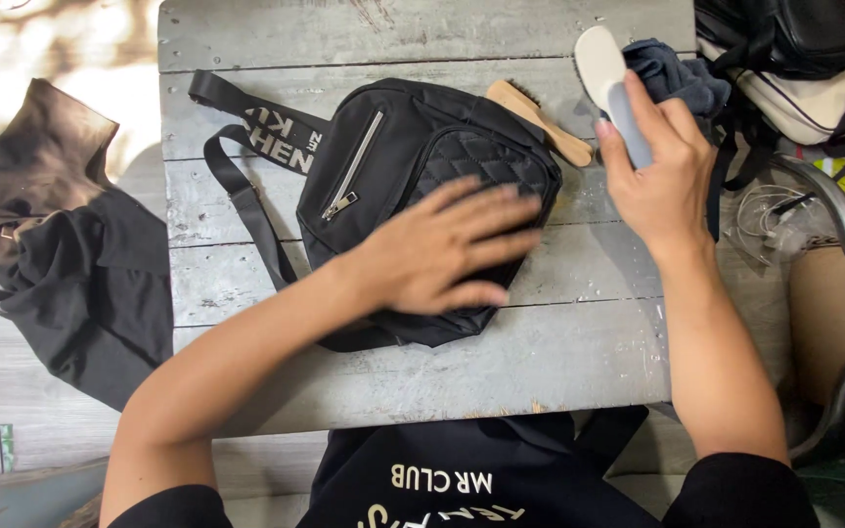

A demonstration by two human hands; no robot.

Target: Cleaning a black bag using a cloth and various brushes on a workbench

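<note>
black quilted bag point(413, 166), grey-white brush point(610, 83)

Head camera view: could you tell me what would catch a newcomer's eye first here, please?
First, the black sling bag lying in the middle of the grey plank table, with the left hand pressed flat on its quilted pocket. Next, the right hand raised at the bag's right, holding a white and grey brush. A wooden brush lies behind the bag, and a black garment lies on the floor at left.

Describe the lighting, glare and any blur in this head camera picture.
Head view: even daylight on the wooden table; overexposed dappled sun patches at top left above the black garment; the left hand on the black bag is slightly motion-blurred; the right hand and white-grey brush are sharper.
</note>
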